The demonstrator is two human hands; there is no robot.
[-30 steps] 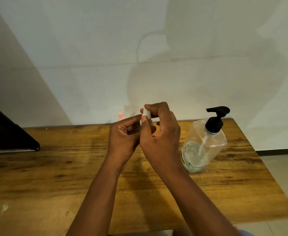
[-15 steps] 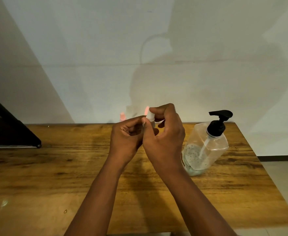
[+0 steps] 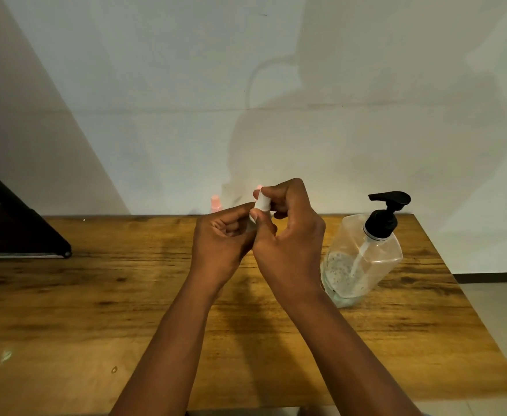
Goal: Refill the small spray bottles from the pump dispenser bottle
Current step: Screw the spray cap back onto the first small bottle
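Observation:
Both hands meet above the middle of the wooden table (image 3: 102, 295). My left hand (image 3: 220, 244) is curled round the body of a small spray bottle, almost wholly hidden in the fist. My right hand (image 3: 288, 232) pinches the bottle's white cap (image 3: 262, 202) between thumb and index finger. The clear pump dispenser bottle (image 3: 363, 256), with a black pump head and a little speckled liquid at the bottom, stands on the table just right of my right hand. Two more small pinkish spray bottles stand at the table's far edge, one (image 3: 215, 204) left of my hands, the other (image 3: 259, 187) peeking above my fingers.
A dark flat object (image 3: 18, 235) lies at the table's far left. A white wall rises right behind the table. The table's right edge drops to a tiled floor (image 3: 498, 319).
My hands stay together on the small bottle, and my right fingers have shifted slightly on the white cap. The view has tilted a little, so a second pink bottle shows behind my fingers.

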